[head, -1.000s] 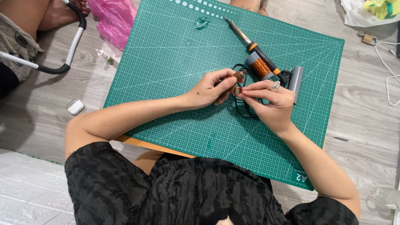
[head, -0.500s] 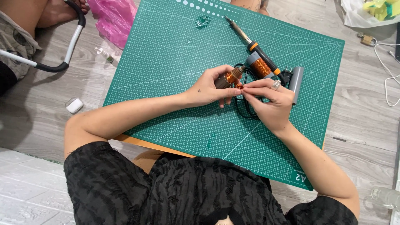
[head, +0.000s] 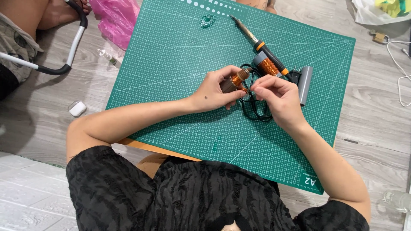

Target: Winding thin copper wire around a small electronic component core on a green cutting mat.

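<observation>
The small cylindrical coil wound with copper-coloured wire [head: 236, 80] sits above the middle of the green gridded cutting mat [head: 171, 77], held in the left hand [head: 214, 90], whose fingers are curled closed around its dark end. It already carries a thick layer of turns, so the winding looks well along, though whether any loose wire is left to wind cannot be made out. The right hand [head: 277, 97] has its fingertips pinched together just beside the coil's tip, apparently on a fine strand too thin to see. Under both hands lies a tangled black cord [head: 252, 112]. Just beyond rest a second copper-wound spool [head: 266, 64], a soldering iron with an orange and black handle [head: 261, 46] and a grey cylinder [head: 305, 84].
</observation>
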